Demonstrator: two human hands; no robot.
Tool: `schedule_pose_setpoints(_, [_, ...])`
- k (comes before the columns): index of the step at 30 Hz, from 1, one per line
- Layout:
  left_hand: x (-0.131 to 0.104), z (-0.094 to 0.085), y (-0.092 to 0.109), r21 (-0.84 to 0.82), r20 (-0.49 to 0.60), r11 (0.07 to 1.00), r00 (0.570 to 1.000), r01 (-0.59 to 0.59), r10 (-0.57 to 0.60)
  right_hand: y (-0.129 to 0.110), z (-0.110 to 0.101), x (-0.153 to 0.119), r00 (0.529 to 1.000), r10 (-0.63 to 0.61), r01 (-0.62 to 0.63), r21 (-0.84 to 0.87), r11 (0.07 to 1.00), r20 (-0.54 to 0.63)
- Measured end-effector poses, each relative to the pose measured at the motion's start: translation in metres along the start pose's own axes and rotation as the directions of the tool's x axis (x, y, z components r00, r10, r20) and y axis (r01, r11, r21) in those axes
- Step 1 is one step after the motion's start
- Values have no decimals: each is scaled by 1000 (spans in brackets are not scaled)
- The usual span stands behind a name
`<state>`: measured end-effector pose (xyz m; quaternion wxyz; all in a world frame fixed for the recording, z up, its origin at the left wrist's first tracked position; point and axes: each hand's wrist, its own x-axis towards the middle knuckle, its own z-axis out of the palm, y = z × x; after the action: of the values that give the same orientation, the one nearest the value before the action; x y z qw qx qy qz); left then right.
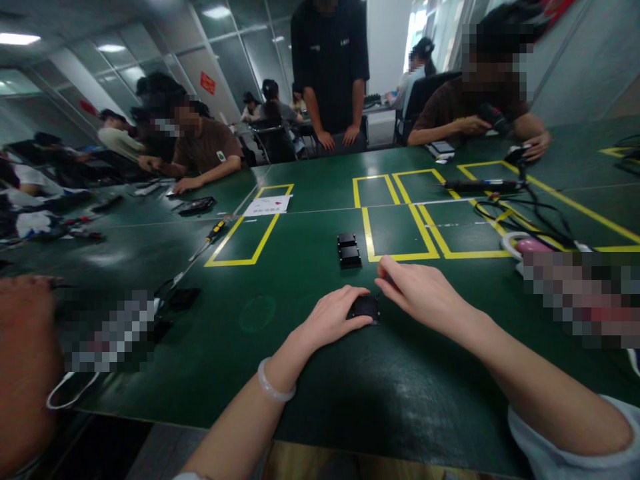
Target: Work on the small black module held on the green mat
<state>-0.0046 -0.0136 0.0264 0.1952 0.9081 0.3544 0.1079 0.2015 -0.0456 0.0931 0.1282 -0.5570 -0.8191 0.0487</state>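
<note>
Flat on the green table, a small black square piece with little points along its edges sits between the thumb and fingers of my left hand. A pale bracelet is on that wrist. My right hand is closed in a pinch just right of the piece, its fingertips around something thin and dark that I cannot make out. Beyond my hands, two similar black pieces lie in line, touching or nearly so.
Yellow tape outlines mark the table ahead. A yellow-and-black screwdriver and a white paper lie left. A black pen-shaped tool with loose cables lies right. A person stands opposite; co-workers sit on both sides.
</note>
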Motion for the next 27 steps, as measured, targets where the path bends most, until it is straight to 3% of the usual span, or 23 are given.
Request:
schedule_pose_setpoints(15, [0,3,-2,2,-13,1000,1000,-7,7,1,2,-3,998,-45,47,76,996,-34])
schedule_pose_setpoints(23, [0,4,-3,-9,-16,1000,1000,-6,5,-3,3,1,1000,0,0,-39,999,-4])
schedule_pose_setpoints(27, [0,3,-3,-3,-12,1000,1000,-4,3,0,3,0,1000,-15,15,-2,1000,-9])
